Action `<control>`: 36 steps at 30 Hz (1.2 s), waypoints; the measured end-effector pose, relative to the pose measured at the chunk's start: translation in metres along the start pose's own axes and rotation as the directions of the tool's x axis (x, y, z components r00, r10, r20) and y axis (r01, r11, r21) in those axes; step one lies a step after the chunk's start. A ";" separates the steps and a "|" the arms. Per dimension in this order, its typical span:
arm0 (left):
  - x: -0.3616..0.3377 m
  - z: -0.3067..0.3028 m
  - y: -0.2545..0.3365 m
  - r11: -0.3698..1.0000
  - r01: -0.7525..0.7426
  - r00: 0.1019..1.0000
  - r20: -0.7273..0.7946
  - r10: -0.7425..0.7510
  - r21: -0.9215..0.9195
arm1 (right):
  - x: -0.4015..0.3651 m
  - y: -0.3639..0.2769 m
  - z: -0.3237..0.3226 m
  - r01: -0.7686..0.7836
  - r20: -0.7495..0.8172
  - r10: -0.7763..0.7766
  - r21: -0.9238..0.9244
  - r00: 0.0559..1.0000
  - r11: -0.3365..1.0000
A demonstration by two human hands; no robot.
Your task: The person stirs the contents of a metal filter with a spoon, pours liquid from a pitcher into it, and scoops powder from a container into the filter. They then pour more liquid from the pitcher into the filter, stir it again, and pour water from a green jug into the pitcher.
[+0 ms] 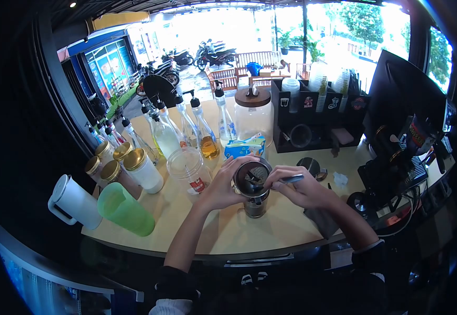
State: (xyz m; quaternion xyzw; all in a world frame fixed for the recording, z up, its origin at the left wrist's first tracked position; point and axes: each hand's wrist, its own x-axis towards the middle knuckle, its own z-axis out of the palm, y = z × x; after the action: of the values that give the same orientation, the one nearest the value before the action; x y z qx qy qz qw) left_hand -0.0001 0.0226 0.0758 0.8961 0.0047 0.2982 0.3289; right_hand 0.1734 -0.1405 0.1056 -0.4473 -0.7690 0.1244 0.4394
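My left hand [225,185] is wrapped round the side of a metal drip filter cup [245,189], whose dark inside shows pale speckles. The cup sits at the top of a small glass [255,208] with dark contents on the counter. A spoon [293,179] is pinched in my right hand [298,187], its lower end tilted down into the cup. Just behind my hands lies a blue and yellow pack [245,147]. To their left stands a clear plastic jar [188,170] with a red label.
Pump bottles [203,126], gold-lidded jars [143,169], a green pitcher [126,210] and a white jug [73,200] stand at the left. A wooden-lidded jar [253,121] and a black cup organizer [320,126] are behind. A dark cloth [321,222] hangs over the front edge.
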 end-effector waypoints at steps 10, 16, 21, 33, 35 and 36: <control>0.003 -0.008 0.014 0.996 -0.047 0.990 0.134 0.036 0.079 | 0.006 0.005 -0.012 -0.161 -0.051 0.163 0.046 0.985 0.986; 0.003 -0.005 0.015 0.991 -0.093 0.991 0.108 0.082 0.097 | 0.011 0.000 -0.012 -0.047 -0.058 0.043 -0.060 0.997 0.997; 0.002 -0.007 0.020 0.994 -0.064 0.992 0.116 0.054 0.089 | 0.010 -0.003 -0.015 -0.129 -0.039 0.125 -0.103 0.991 0.986; 0.002 -0.007 0.026 0.993 -0.064 0.990 0.129 0.051 0.101 | 0.014 -0.009 -0.021 -0.102 -0.091 0.087 -0.165 0.992 0.981; 0.002 -0.007 0.026 0.993 -0.062 0.990 0.131 0.048 0.103 | 0.016 -0.018 -0.018 -0.201 0.036 0.205 -0.074 0.978 0.977; 0.002 -0.007 0.026 0.991 -0.071 0.990 0.128 0.057 0.112 | 0.017 -0.015 -0.019 -0.202 0.034 0.205 -0.074 0.978 0.977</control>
State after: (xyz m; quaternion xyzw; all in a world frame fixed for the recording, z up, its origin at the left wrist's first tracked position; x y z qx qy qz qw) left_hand -0.0075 0.0069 0.0965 0.9302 -0.0272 0.2515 0.2660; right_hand 0.1760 -0.1393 0.1348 -0.5359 -0.7322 0.1509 0.3923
